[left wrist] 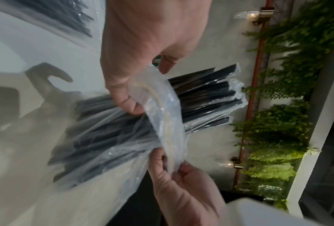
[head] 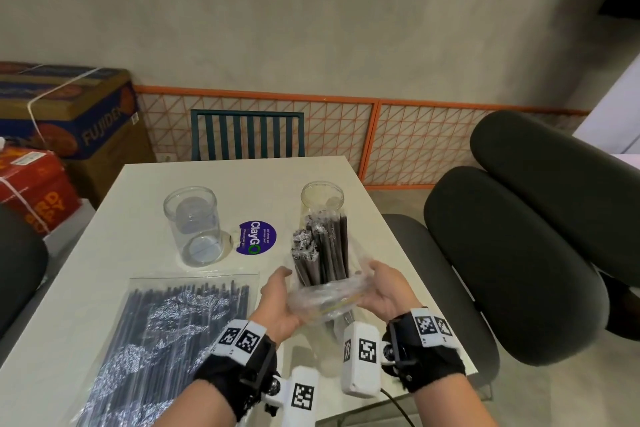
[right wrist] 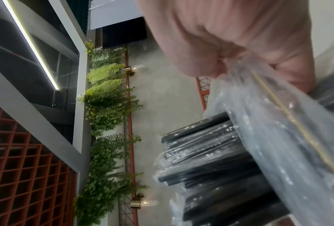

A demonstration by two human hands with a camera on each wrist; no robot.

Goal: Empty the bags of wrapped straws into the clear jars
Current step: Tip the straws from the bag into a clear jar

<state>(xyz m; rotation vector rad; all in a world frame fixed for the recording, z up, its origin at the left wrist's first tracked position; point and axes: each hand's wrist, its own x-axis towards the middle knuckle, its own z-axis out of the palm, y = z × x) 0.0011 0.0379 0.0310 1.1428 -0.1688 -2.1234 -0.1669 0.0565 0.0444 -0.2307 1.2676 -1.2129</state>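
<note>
Both hands hold a clear plastic bag [head: 327, 300] by its mouth, above the table's near right part. My left hand [head: 281, 284] pinches the left rim and my right hand [head: 373, 279] pinches the right rim. Black wrapped straws [head: 320, 253] stick out of the mouth, away from me, in front of the right clear jar [head: 322, 199]. The left clear jar [head: 192, 225] stands upright with no straws in it. In the left wrist view, my left hand [left wrist: 135, 105] and right hand [left wrist: 173, 168] stretch the bag [left wrist: 162, 122] open around the straws [left wrist: 204, 97].
A second, flat bag of straws [head: 166, 340] lies at the near left of the white table [head: 145, 184]. A round purple sticker [head: 257, 238] sits between the jars. A green chair [head: 247, 132] stands behind the table, and dark padded chairs [head: 512, 253] stand to its right.
</note>
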